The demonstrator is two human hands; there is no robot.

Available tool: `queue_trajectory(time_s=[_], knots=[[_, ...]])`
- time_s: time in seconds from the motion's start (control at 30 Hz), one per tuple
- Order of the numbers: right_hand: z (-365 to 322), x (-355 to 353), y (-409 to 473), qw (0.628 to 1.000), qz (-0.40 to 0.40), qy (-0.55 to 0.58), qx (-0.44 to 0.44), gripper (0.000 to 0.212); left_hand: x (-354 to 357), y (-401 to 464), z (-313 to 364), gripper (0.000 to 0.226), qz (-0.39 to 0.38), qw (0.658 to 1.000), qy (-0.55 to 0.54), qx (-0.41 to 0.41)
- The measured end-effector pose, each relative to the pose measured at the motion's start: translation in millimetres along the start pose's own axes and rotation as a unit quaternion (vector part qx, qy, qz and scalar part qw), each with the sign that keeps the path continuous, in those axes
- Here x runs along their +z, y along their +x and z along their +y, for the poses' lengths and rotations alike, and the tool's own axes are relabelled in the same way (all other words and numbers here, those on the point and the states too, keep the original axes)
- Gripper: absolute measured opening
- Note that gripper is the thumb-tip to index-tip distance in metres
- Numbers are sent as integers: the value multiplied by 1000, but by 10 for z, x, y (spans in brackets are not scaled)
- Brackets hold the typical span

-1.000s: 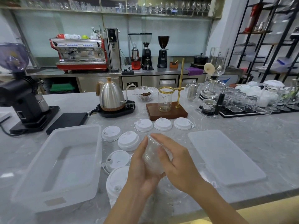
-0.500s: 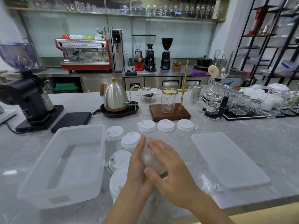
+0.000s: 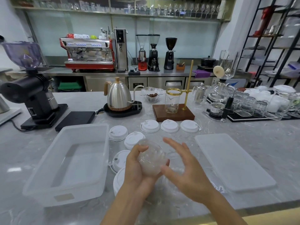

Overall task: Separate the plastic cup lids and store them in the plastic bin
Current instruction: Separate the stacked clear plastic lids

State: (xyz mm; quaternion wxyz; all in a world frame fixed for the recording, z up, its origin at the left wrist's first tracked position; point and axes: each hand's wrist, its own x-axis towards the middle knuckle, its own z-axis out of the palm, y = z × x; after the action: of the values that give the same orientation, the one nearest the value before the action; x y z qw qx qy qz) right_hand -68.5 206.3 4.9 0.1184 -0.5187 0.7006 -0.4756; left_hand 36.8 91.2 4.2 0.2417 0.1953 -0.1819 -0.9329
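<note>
At the left end of the grey marbled tabletop (image 3: 243,143), a black coffee grinder with a smoky purple hopper (image 3: 30,88) stands behind a translucent white rectangular plastic bin (image 3: 48,181) that holds no lids yet. Just right of the bin, white round plastic cup lids (image 3: 118,132) lie singly on the tabletop, two near the bin's far corner and two more along its right wall toward the near edge; three others sit in a row in front of a dark wooden stand carrying a glass beaker (image 3: 172,101), with a steel gooseneck kettle (image 3: 119,95) behind and to the left. Near the middle of the near edge, the person's left hand (image 3: 138,172) curls its fingers round a stack of clear domed plastic lids (image 3: 151,158), held up off the tabletop. The right hand (image 3: 183,168) hovers just beside the stack with fingers spread and relaxed, gripping nothing; whether its fingertips touch the clear plastic cannot be told. More clear plastic seems to lie on the tabletop under the hands, though it is too faint to count. To the right rests the bin's flat translucent white cover (image 3: 233,161), with upturned glasses on a black mat (image 3: 253,108) toward the far right corner. The job looks to be in its early stage: white lids are spread apart, the clear ones are not yet separated, and storing has not begun.
</note>
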Motion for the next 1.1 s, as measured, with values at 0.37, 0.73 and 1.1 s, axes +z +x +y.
queue_trajectory(time_s=[0.37, 0.73, 1.1], knots=[[396, -100, -138, 981, -111, -127, 96, 99, -21, -13, 102, 62, 46, 999, 4, 8], [572, 86, -86, 965, -124, -220, 76, 99, 36, -53, 105, 28, 48, 996, 24, 65], [545, 27, -83, 988, -62, -87, 110, 87, 37, -73, 83, 36, 22, 996, 37, 83]])
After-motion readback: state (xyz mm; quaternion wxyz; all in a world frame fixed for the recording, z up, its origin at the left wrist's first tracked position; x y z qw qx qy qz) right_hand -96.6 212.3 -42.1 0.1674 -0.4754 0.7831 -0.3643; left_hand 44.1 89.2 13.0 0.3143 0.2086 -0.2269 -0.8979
